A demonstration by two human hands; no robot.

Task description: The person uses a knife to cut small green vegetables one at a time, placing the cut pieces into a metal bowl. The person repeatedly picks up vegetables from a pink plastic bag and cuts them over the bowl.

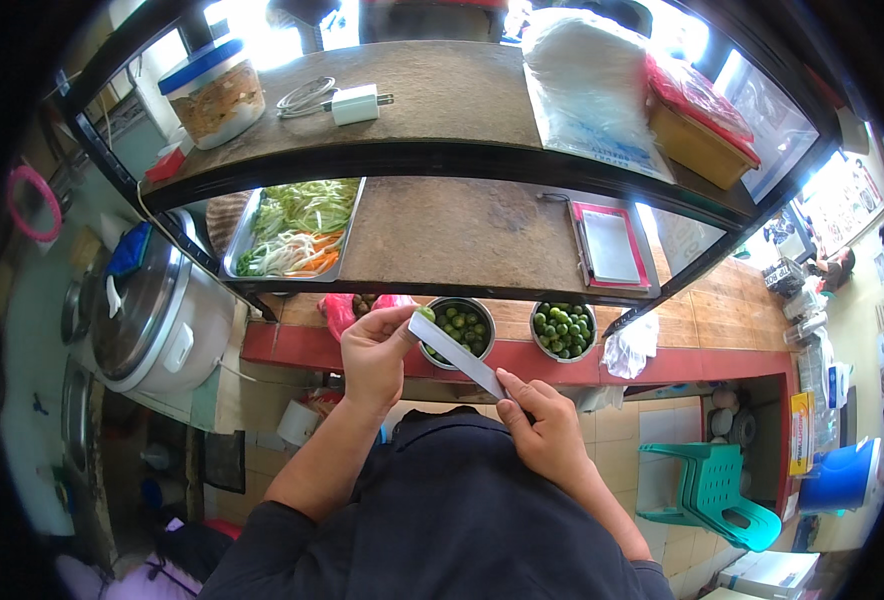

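Observation:
Between the fingertips of my left hand [376, 352] is a small green calamansi [426, 313]. My right hand [543, 420] grips the handle end of a knife, and its broad pale blade [457, 355] slants up to the left. The blade's tip end meets or overlaps the fruit; whether it cuts in I cannot tell. Just beyond the blade a metal bowl [489, 346] of green calamansi stands on the counter, partly covered by knife and hand. To its right is a second metal bowl [594, 337], also full of whole calamansi. A pink plastic bag [339, 313] lies behind my left hand.
A black-framed shelf [442, 232] rises over the red-edged counter [667, 365]. It bears a metal tray [348, 247] of cut vegetables and a clipboard [613, 244]. A large rice cooker [206, 307] stands left, green plastic stools [712, 487] right. Another person [164, 570] is at lower left.

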